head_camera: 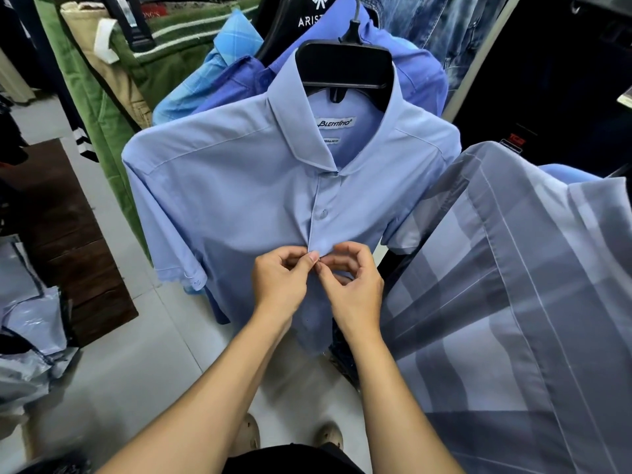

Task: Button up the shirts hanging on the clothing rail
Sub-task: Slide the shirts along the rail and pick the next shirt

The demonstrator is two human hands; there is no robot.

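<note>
1. Head view: a light blue shirt (239, 186) hangs on a black hanger (343, 68) at the front of a row of other shirts (403, 49), facing the person.
2. Both hands meet at the shirt's front strip, just below the fastened button (323, 214). The left hand (278, 280) pinches the cloth edge between thumb and forefinger; the right hand (354, 285) pinches the facing edge, its other fingers curled loosely above.
3. The step in hand looks like fastening the third button down; the button itself is hidden behind the fingertips, so I cannot tell whether it is through the hole.
4. The collar button seems closed, and the front below the hands hangs loose, so the shirt is probably less than half done.
5. The next move calls for pushing the button fully through, then sliding both hands down the strip to the next pair.
6. A grey striped shirt (506, 302) hangs near on the right, apart from the hands.
</note>
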